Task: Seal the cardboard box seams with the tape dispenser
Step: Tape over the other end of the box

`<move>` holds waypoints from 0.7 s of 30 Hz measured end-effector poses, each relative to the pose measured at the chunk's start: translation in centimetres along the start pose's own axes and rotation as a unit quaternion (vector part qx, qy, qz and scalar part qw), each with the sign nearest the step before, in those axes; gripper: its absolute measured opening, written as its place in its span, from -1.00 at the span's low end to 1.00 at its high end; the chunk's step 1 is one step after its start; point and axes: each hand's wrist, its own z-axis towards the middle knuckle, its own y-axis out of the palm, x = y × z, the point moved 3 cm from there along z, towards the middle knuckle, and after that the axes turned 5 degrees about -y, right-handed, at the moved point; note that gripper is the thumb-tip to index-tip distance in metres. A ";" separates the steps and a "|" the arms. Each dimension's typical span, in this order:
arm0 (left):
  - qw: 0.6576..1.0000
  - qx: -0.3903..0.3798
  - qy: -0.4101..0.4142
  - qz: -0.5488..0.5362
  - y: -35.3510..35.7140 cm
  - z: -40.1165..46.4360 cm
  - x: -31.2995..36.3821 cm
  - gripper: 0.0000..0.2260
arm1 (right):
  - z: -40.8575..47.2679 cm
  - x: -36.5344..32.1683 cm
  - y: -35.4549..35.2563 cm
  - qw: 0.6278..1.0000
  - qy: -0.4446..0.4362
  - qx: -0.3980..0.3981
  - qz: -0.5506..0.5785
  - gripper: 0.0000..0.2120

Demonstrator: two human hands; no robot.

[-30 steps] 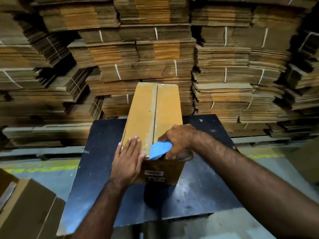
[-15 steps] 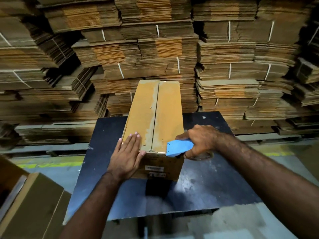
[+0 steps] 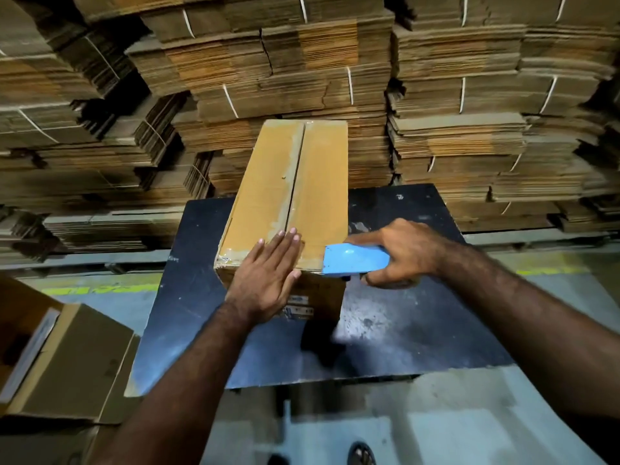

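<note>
The right hand [image 3: 404, 251], gripping the blue tape dispenser [image 3: 355, 259], has drawn off the cardboard box [image 3: 295, 182] toward 3 o'clock; the left hand [image 3: 268, 280] stays pressed flat. Dark table [image 3: 402, 330]; flattened-carton stacks [image 3: 469, 112] at 12.

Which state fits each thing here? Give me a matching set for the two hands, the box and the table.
Things:
1. left hand
2. right hand
3. box
4. table

States:
A. dark top, carries the box
B. grips the blue tape dispenser
C. fingers flat on the box top
D. centre seam already taped

Pairs: 1-C, 2-B, 3-D, 4-A
</note>
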 end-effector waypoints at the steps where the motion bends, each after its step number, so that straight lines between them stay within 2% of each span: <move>1: 1.000 -0.004 -0.001 -0.001 -0.1 0.0 0.0 -0.44 | -1.0 0.9 0.1 1.000 0.006 0.002 0.004 -0.33; 6: 1.000 -0.020 -0.008 -0.002 -0.4 -0.2 0.3 -0.41 | -3.3 3.2 1.5 0.999 0.027 -0.013 0.015 -0.31; 11: 0.998 -0.056 -0.022 0.020 -1.5 -0.1 1.6 -0.30 | -2.8 2.9 2.7 1.000 0.016 -0.004 0.013 -0.32; 15: 0.996 -0.043 0.074 0.004 -1.3 0.5 7.9 -0.27 | -2.8 3.4 3.1 1.000 0.014 0.007 0.015 -0.32; 21: 0.999 -0.006 0.031 -0.014 0.0 0.5 9.6 -0.17 | -3.3 4.4 3.5 0.999 0.012 0.027 0.023 -0.31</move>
